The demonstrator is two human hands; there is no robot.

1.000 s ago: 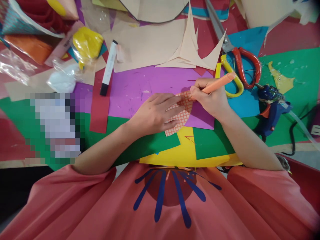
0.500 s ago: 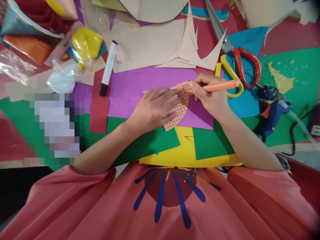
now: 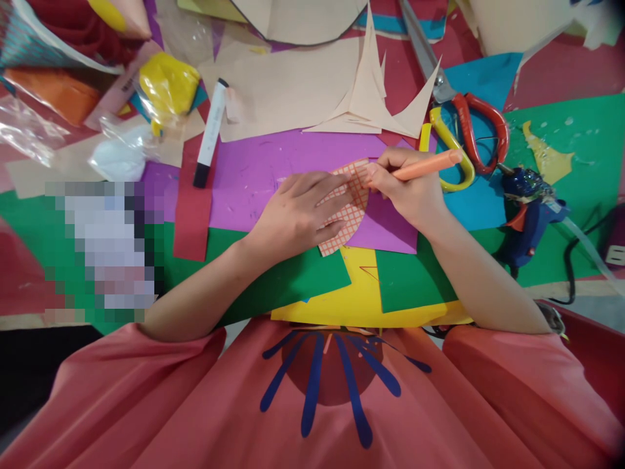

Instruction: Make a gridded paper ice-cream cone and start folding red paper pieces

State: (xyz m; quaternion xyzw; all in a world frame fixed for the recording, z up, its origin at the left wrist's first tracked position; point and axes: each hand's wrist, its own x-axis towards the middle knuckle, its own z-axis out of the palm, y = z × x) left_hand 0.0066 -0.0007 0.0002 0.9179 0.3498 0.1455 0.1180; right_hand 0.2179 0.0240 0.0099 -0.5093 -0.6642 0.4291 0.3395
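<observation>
A pale paper cutout (image 3: 355,207) with a curved edge and an orange-red grid of lines lies on purple paper (image 3: 254,156). My left hand (image 3: 305,212) rests flat on it with fingers stretched out, covering its left part. Between the fingers of my right hand (image 3: 407,185) is an orange marker (image 3: 430,166), its back end pointing right. The marker's tip is at the cutout's upper right edge, partly hidden by my fingers.
Large scissors (image 3: 442,88) with red and yellow handles lie beyond my right hand. A blue glue gun (image 3: 532,221) with a cord sits at right. Left are a white marker (image 3: 211,133), a red strip (image 3: 193,221) and a yellow packet (image 3: 169,81). Pointed paper scraps (image 3: 366,107) lie ahead.
My right hand has shifted slightly down, and the marker's back end now sits a little further left and tilts differently. My left hand and the cutout stay in place.
</observation>
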